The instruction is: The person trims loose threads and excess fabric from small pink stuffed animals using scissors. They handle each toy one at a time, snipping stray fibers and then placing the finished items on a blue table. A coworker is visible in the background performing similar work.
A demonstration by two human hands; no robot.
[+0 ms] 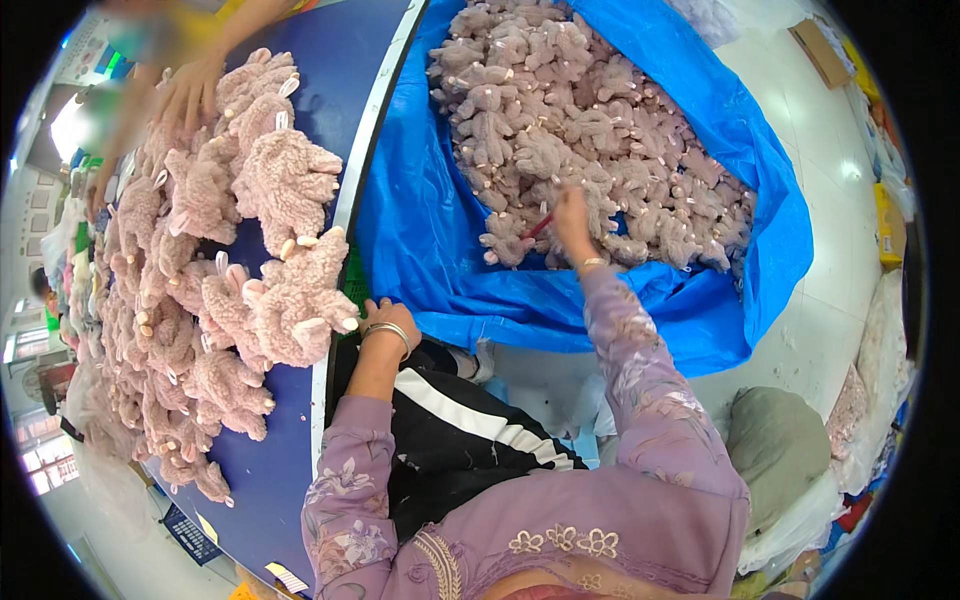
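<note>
My left hand (392, 318), with a metal bangle on the wrist, rests on the edge of the blue table (290, 440), touching a pink plush toy (300, 300) at the front of a heap of several such toys. My right hand (570, 218) reaches out into a big blue plastic bag (560, 300) full of the same pink plush toys (580, 130). It holds a thin red stick-like tool (537, 227) and its fingers are among the toys.
Another person's hands (185, 85) handle plush toys at the far end of the table. A grey-green sack (775, 445) and clear plastic bags lie on the white floor at the right. A cardboard box (820, 52) sits further off.
</note>
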